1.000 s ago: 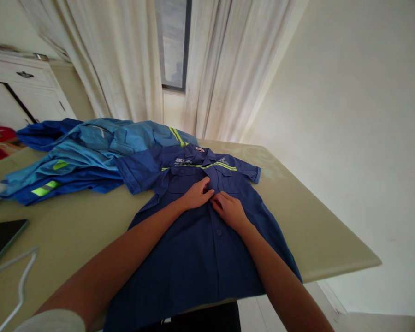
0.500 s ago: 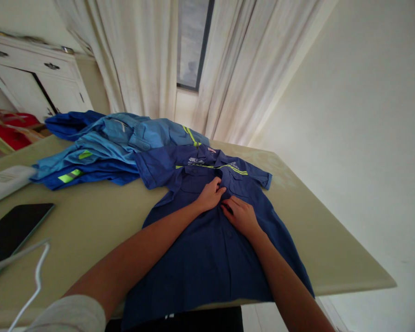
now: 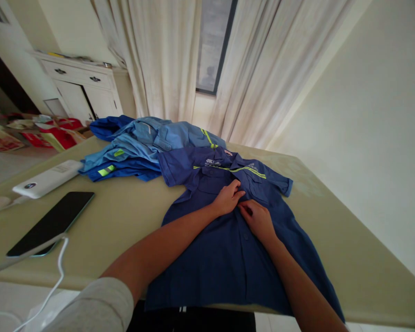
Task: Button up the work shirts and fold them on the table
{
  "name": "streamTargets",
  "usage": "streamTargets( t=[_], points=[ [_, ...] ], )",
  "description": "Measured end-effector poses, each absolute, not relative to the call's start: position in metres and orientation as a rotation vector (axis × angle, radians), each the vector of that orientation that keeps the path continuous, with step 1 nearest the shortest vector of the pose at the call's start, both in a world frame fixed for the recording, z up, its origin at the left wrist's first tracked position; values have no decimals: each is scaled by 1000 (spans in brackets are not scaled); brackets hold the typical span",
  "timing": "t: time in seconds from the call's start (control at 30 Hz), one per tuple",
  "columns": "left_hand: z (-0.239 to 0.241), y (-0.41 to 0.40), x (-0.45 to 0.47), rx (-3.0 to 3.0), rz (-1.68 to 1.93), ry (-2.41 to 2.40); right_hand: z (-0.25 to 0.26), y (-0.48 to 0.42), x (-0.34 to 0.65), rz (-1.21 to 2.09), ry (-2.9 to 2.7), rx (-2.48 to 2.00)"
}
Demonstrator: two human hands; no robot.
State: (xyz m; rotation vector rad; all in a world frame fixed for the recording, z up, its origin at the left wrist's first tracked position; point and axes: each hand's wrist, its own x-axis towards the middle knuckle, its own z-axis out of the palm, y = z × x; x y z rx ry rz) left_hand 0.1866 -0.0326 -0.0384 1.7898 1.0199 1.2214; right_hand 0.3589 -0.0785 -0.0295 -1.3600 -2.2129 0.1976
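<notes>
A dark blue short-sleeved work shirt [image 3: 207,267] with a yellow-green stripe across the chest lies front up, its collar away from me and its hem over the table's near edge. My left hand [image 3: 228,198] is closed on the front placket at chest height, pinching the cloth. Just below and to the right, my right hand [image 3: 257,219] also pinches the placket, thumb and fingers together. The fingertips of both hands almost meet. Whatever button or buttonhole lies between them is hidden. A lower button [image 3: 246,236] shows on the placket under my right hand.
Light and dark blue garments [image 3: 141,138] are heaped at the back left of the table [image 3: 124,207]. On the left lie a phone [image 3: 55,223], a white power bank [image 3: 50,177] and a white cable [image 3: 61,265]. A cabinet [image 3: 83,85] and curtains [image 3: 162,60] stand behind.
The view has turned left, so everything sits further right in the picture and more of the left side shows. Both hands stay at the same place on the placket.
</notes>
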Motion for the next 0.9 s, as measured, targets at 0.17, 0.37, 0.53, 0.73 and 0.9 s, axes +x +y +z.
streamTargets(
  t=[0.17,0.37,0.53,0.73,0.9],
  points=[
    [-36,-36,186,1871,1169,971,-32,-76,360,219,-2119,-1439],
    [-32,-41,187,1958,1147,1027,-32,-75,358,281,-2054,-1485],
    [-31,-46,187,2010,1192,1055,-31,-76,358,309,-2006,-1518],
    [-28,-50,193,2116,951,1394,-35,-74,363,296,-2027,-1450],
    [-20,-67,201,2041,992,1525,-22,-85,361,233,-2020,-1288]
  ],
)
